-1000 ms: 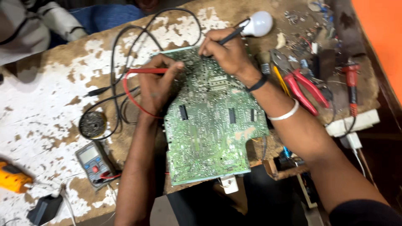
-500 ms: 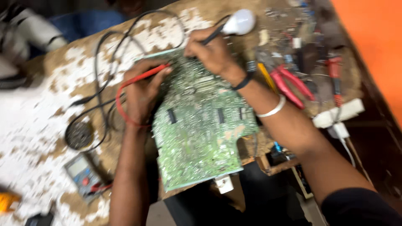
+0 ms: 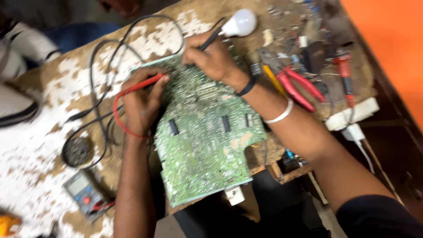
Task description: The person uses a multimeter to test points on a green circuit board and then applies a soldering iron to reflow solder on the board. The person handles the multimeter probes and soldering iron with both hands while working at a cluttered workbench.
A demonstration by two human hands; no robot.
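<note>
A large green circuit board (image 3: 207,145) lies solder side up on a worn wooden bench (image 3: 66,88), its near end hanging over the edge. My left hand (image 3: 142,102) grips a red test probe (image 3: 147,83) and presses its tip on the board's upper left corner. My right hand (image 3: 212,59) holds a black test probe (image 3: 209,39) on the board's top edge. A black band and a white bangle (image 3: 279,113) sit on my right wrist. Red and black leads (image 3: 116,115) run left from the probes towards a grey multimeter (image 3: 84,192).
A white light bulb (image 3: 240,23) lies behind my right hand. Red-handled pliers (image 3: 299,83), a red screwdriver (image 3: 346,75) and small parts crowd the right side. A white power strip (image 3: 352,117) sits at the right edge. A round solder coil (image 3: 77,151) lies left. Another person's shoe (image 3: 17,108) shows far left.
The view has shifted and steadied. Both hands stay on the board with their probes, holding nearly the same spots.
</note>
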